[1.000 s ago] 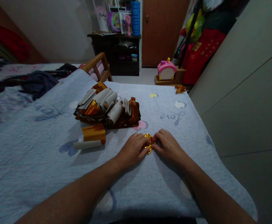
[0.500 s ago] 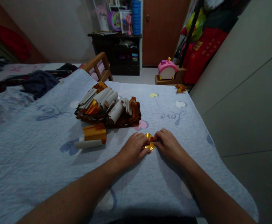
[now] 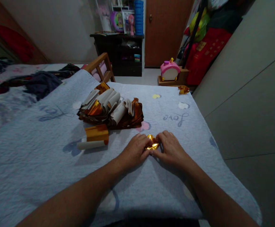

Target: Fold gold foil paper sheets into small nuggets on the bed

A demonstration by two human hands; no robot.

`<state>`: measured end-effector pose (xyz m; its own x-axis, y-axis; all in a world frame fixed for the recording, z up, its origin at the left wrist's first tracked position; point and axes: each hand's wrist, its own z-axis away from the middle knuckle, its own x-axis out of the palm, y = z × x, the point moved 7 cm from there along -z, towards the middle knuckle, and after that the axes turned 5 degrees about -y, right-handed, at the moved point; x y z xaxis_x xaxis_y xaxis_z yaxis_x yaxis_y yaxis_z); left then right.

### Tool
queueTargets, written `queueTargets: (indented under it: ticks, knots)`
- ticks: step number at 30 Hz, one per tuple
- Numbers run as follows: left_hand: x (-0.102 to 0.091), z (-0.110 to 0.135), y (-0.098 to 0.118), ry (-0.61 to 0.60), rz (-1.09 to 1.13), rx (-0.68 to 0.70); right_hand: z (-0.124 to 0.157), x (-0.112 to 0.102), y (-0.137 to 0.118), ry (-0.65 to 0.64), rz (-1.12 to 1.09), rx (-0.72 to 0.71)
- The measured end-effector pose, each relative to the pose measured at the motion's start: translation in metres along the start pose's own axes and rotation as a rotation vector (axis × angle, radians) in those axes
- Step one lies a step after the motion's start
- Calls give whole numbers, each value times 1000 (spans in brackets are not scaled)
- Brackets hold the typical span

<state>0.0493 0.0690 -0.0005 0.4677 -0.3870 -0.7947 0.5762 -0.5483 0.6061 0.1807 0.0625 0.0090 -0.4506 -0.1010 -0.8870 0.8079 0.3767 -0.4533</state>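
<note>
A small piece of folded gold foil paper (image 3: 154,146) lies between my two hands, low over the bed cover. My left hand (image 3: 137,147) is closed on its left side, thumb and fingers pinching it. On the right side my right hand (image 3: 170,147) grips the foil, its thumb reaching along the near edge toward my left thumb. Fingertips hide parts of the foil. Beyond my left hand lies a thick pile of gold-and-white foil paper sheets (image 3: 118,110), many curled. One loose curled sheet (image 3: 97,134) rests in front of that pile.
A folded gold foil piece (image 3: 183,90) sits at the far right corner of the light blue bed cover (image 3: 45,176). Dark clothes (image 3: 42,82) lie at left. A wooden chair (image 3: 101,67) and a pink toy (image 3: 169,71) stand past the far edge; a pale cabinet (image 3: 250,110) flanks the right.
My right thumb has moved down and left along the foil's near edge, closer to my left thumb. The foil looks more compact at its near side. The view has shifted slightly.
</note>
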Motion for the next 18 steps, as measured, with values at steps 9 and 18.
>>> queueTargets:
  ticks: [9, 18]
  knots:
    - [-1, -1, 1, -18, 9, -15, 0, 2, -1, -2, 41, 0]
    - [-2, -1, 2, -15, 24, -21, 1, 4, -2, -17, 51, 35]
